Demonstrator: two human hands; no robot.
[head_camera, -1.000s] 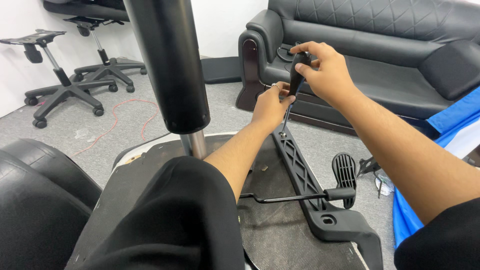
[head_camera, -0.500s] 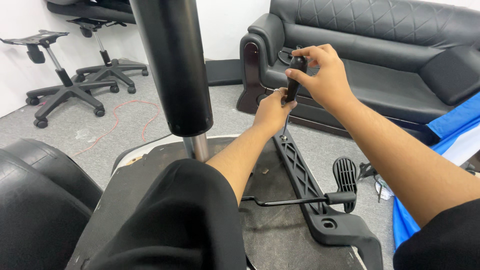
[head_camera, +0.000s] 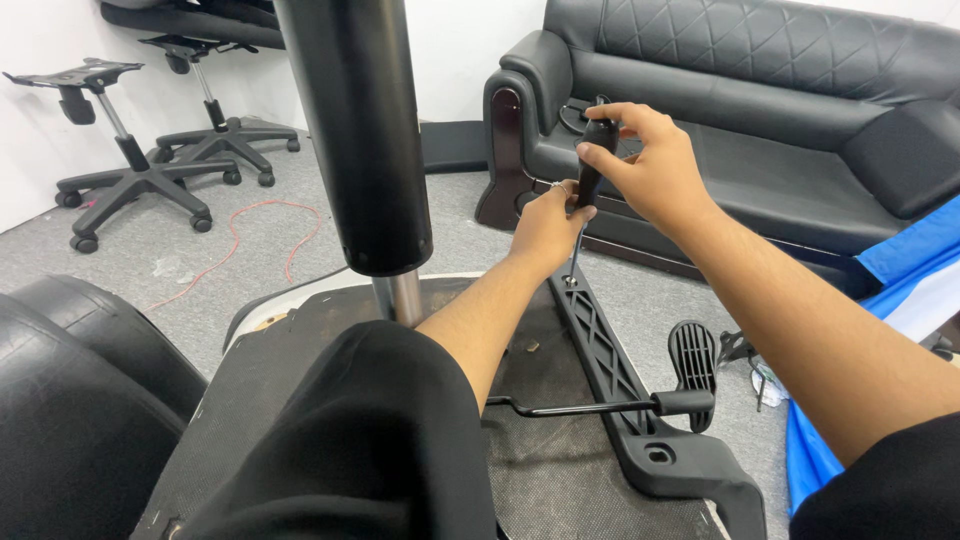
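Note:
My right hand (head_camera: 652, 172) grips the black handle of a screwdriver (head_camera: 590, 165) held upright. Its metal shaft runs down to the far end of a black plastic armrest bracket (head_camera: 610, 365). My left hand (head_camera: 548, 228) is closed around the lower handle and shaft, steadying it just above the bracket. The bracket lies on the upturned underside of an office chair seat (head_camera: 530, 440). A black gas-lift cylinder (head_camera: 365, 140) stands upright from the seat, left of my hands. A black lever rod with a ribbed paddle (head_camera: 690, 365) sticks out beside the bracket.
A black leather sofa (head_camera: 760, 110) stands behind my hands. Two chair bases on castors (head_camera: 140, 180) stand at the back left on grey carpet. A red cable (head_camera: 250, 235) trails across the floor. Blue fabric (head_camera: 900, 270) lies at the right. A black cushion (head_camera: 70, 400) sits at the near left.
My right hand has turned on the screwdriver handle, rolling its grip; the left hand stays on the shaft. The view has shifted slightly.

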